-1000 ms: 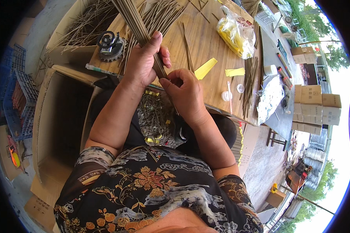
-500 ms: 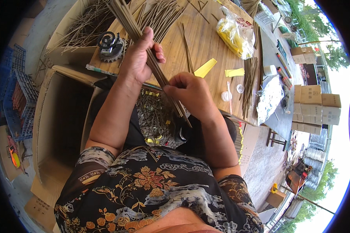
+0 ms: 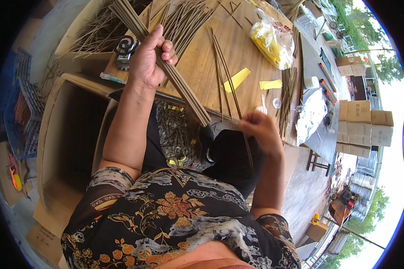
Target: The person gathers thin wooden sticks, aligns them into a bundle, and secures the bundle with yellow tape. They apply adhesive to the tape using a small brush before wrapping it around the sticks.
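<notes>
My left hand (image 3: pixel 149 62) is closed around a bundle of thin brown sticks (image 3: pixel 186 95), which look like incense sticks. The bundle slants from the upper left down over the table edge, its lower ends even. To the right, my right hand (image 3: pixel 261 129) is slightly blurred, its fingers pinching a single long stick (image 3: pixel 248 154) that reaches up over the table and down past my fingers. Beside it on the wooden table (image 3: pixel 202 74) lie a few loose sticks (image 3: pixel 218 67) and a yellow paper strip (image 3: pixel 239 79). A large pile of sticks (image 3: pixel 191 22) covers the far left part.
An open cardboard box (image 3: pixel 69 139) stands at my left, with a box of scattered sticks (image 3: pixel 92 40) behind it. A black metal device (image 3: pixel 125 50) sits on the table's left corner. A plastic bag of yellow papers (image 3: pixel 271 42) and more sticks (image 3: pixel 290 96) lie right.
My right hand has left the bundle and moved right with a stick. My left hand has shifted a little up and left with the bundle, whose lower ends now look even.
</notes>
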Tool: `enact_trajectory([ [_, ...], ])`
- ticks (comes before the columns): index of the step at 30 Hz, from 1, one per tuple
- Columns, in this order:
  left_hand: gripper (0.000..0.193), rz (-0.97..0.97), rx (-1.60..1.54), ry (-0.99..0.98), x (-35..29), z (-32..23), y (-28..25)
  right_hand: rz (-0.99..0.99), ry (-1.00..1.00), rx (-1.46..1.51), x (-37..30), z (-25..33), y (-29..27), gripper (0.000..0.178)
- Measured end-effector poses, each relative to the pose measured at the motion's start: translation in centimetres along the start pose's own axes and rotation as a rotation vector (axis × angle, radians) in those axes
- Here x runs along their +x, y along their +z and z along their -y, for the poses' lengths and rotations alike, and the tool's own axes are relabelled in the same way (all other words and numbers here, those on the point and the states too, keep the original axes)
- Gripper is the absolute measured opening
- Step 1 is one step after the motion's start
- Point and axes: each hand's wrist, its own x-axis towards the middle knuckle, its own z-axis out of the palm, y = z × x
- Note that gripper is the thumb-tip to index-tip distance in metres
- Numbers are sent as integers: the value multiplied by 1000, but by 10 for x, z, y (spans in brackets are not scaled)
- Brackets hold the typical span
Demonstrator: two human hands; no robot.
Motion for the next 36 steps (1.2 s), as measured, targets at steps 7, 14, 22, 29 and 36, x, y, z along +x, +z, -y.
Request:
enact_trajectory([
  [7, 34, 2, 103, -68, -7, 16, 11, -254, -269, -460, 97, -3, 13, 26],
  [14, 31, 62, 151, -161, -15, 31, 17, 383, -330, 133, 64, 33, 86, 41],
  [22, 24, 44, 202, -25, -10, 22, 12, 149, -266, -166, 57, 28, 111, 24],
  [29, 33, 5, 132, -40, -13, 23, 12, -22, -447, -326, 57, 14, 119, 26],
  [36, 34, 272, 36, -98, -12, 12, 9, 278, -234, -54, 44, 35, 108, 33],
])
